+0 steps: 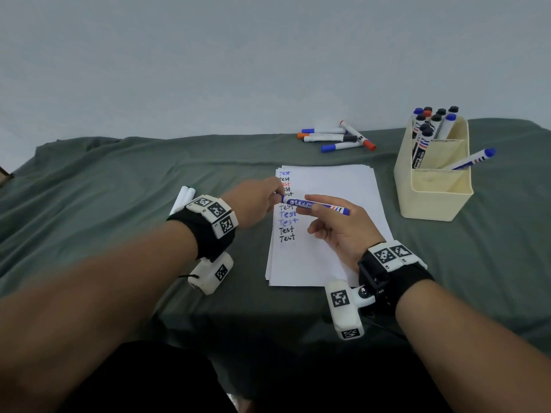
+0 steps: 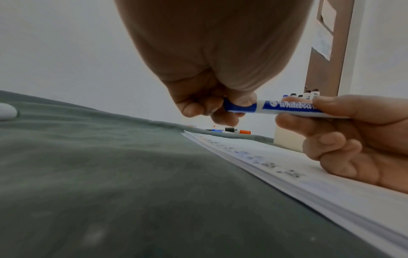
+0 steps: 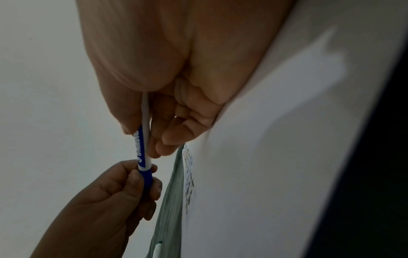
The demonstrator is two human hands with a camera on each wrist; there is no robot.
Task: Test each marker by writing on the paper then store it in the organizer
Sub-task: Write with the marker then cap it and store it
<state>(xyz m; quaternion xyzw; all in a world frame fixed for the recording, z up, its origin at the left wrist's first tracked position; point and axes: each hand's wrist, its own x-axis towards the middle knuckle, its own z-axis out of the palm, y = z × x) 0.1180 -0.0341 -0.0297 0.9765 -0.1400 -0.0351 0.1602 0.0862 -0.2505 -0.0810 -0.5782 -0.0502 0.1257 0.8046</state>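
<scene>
Your marker (image 1: 316, 205) is white with a blue cap and blue script. The paper (image 1: 334, 186) is white with blue, black and red words; the organizer (image 1: 432, 192) cream; the cloth (image 1: 119, 180) grey-green.

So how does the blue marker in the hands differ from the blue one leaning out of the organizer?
The held marker lies about level above the paper, gripped by both hands: left hand on its blue cap, right hand on the barrel. The stored marker leans in the organizer, untouched. Both are white-barrelled with blue caps.
</scene>
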